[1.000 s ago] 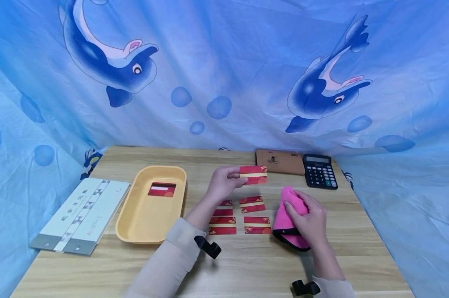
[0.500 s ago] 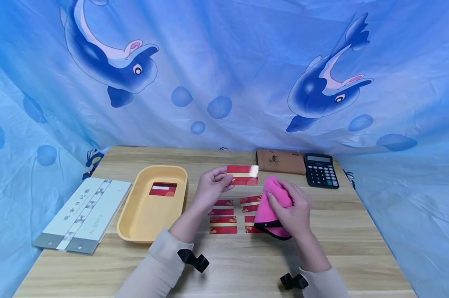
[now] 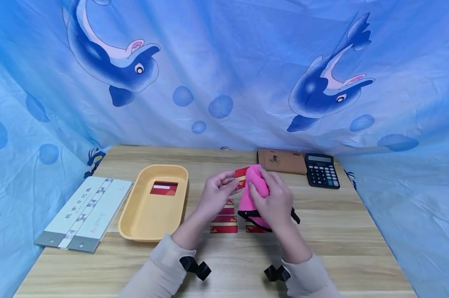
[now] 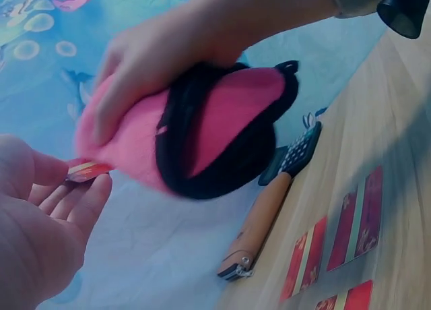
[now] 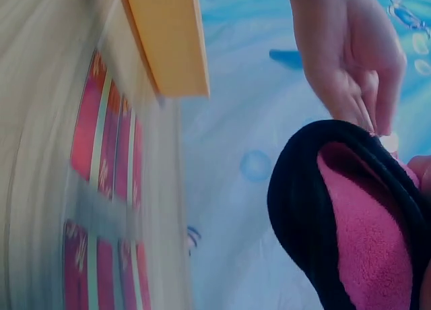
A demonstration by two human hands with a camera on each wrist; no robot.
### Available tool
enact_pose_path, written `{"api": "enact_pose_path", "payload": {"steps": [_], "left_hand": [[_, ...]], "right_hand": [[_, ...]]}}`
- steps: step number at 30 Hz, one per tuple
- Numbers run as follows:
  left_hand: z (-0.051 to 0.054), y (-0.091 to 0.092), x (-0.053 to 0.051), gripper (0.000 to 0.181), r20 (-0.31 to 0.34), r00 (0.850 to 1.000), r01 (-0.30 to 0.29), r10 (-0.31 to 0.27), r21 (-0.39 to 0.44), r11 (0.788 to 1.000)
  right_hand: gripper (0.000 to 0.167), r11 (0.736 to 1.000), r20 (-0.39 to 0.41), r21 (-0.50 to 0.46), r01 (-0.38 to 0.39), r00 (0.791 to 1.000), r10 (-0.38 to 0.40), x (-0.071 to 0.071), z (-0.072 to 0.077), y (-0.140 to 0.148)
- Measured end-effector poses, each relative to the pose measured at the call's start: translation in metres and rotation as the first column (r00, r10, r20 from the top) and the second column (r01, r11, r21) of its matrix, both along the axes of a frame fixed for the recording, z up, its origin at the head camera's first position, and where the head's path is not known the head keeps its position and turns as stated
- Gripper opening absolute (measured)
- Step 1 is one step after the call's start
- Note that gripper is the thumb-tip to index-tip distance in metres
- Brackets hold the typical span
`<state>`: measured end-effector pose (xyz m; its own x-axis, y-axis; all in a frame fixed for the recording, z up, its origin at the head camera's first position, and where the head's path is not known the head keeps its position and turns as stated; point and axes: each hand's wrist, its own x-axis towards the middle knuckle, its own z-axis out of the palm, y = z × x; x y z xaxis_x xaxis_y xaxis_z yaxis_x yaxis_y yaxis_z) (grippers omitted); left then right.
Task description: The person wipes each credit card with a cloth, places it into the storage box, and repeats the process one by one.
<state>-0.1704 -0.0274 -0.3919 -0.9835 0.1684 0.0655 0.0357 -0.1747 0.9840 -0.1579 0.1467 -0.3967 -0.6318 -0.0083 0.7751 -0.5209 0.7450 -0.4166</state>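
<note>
Between its thumb and fingers my left hand [image 3: 214, 194] pinches a red and gold card [image 3: 240, 177] above the table. My right hand [image 3: 274, 203] grips a bunched pink cloth [image 3: 248, 202] with black edging and presses it over the card's right part, which is hidden. In the left wrist view only a sliver of the card [image 4: 89, 170] shows beside the cloth [image 4: 236, 121]. Several similar cards [image 3: 223, 223] lie in rows on the table below the hands, partly covered from the head view by the cloth.
A yellow tray [image 3: 153, 225] with one red card [image 3: 164, 188] in it stands left of the hands. Left of that lies a white and grey ledger book [image 3: 84, 213]. A brown wallet [image 3: 282, 161] and black calculator [image 3: 322, 170] lie at the back right.
My right hand has moved left and up with the pink cloth, bringing it onto the held card. My left hand has drawn the card slightly left and still pinches it.
</note>
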Motion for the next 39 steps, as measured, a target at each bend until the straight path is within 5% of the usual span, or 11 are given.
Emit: {"api": "enact_pose_path", "payload": {"steps": [7,15,23,30,39], "left_hand": [[-0.001,0.000,0.003,0.031,-0.070,0.997,0.009,-0.014,-0.072,0.997],[0.005,-0.007,0.004,0.029,-0.133,0.991,-0.008,0.012,0.028,1.000],[0.001,-0.001,0.002,0.028,-0.108,0.994,-0.033,0.029,-0.039,0.999],[0.001,-0.011,0.004,0.027,-0.132,0.991,-0.019,0.016,-0.025,1.000],[-0.003,-0.007,0.003,0.028,-0.109,0.994,-0.002,-0.008,-0.087,0.996]], "right_hand": [[0.040,0.995,-0.053,0.054,-0.086,0.995,0.089,0.003,0.006,-0.019],[0.039,0.992,-0.062,-0.002,0.125,0.990,-0.125,-0.007,0.010,-0.006],[0.036,0.998,-0.075,0.034,-0.046,0.996,0.048,0.001,0.010,-0.023],[0.042,0.992,-0.016,-0.022,0.121,0.992,-0.121,-0.015,0.004,0.002],[0.038,0.990,-0.098,0.041,-0.134,0.986,0.137,0.000,-0.003,-0.021]]}}
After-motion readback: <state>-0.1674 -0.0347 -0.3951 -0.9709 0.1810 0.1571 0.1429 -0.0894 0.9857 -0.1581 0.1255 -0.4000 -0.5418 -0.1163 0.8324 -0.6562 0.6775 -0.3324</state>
